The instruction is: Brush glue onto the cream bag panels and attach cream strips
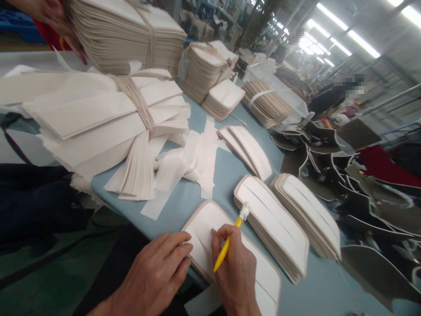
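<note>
My right hand [235,263] grips a yellow pen-like tool [222,254] whose far end is wrapped in something white. Its fingertips rest over a stack of white panels with rounded corners [263,272], nearest to me. On the left edge of that same stack lies my left hand [161,267], fingers bent and close together; whether they pinch anything is too small to tell. Just beyond the tool's white end sits a second stack of slotted panels [272,224], with a third stack [311,210] to its right.
Tied bundles of pale strips [98,114] cover the left of the blue-green table [158,230]. Banded stacks [128,35] stand behind, beside another person's hand [62,26]. Loose curved panels [248,147] lie mid-table. Dark pieces with white edges [371,267] crowd the right.
</note>
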{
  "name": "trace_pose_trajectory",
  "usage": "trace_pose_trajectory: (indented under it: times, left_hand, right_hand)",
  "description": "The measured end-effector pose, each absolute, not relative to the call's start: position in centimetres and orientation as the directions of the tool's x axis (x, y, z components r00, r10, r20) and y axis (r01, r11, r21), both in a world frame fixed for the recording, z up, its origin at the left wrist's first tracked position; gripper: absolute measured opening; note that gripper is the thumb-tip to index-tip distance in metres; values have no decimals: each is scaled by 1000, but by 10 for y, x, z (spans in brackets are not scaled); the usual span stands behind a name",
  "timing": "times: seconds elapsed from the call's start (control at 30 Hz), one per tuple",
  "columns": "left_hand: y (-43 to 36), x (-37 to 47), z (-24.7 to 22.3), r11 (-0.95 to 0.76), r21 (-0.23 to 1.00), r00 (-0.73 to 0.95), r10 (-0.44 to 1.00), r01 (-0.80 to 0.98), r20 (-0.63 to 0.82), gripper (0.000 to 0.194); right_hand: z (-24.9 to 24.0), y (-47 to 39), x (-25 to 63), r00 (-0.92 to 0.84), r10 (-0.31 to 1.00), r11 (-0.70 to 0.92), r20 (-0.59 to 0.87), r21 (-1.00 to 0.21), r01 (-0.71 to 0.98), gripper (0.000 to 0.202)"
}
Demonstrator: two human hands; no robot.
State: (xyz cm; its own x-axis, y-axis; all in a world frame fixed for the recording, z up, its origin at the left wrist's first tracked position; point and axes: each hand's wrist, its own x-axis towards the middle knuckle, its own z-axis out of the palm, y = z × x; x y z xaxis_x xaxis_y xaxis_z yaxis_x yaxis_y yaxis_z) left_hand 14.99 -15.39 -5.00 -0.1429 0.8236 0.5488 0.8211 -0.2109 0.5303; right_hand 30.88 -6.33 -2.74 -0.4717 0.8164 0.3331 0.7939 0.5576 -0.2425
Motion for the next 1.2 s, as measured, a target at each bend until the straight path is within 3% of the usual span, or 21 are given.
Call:
trace_pose_trajectory:
  times: [0.53, 0.83, 1.2]
  left_hand:
    - [-157, 149, -48, -221, 513, -130, 817, 829, 562, 25]
    - [-154, 146, -49, -241, 540, -113, 834, 806, 540, 23]
    - [-134, 129, -51, -290, 372, 78, 868, 882, 491, 40]
  right_hand:
    - [-33, -54, 309, -488, 821, 559, 296, -245, 792, 31]
    - [-32, -51, 312, -502, 838, 545, 215, -270, 794, 23]
    - [-33, -48, 312, -516, 821, 568, 242, -258, 782, 12]
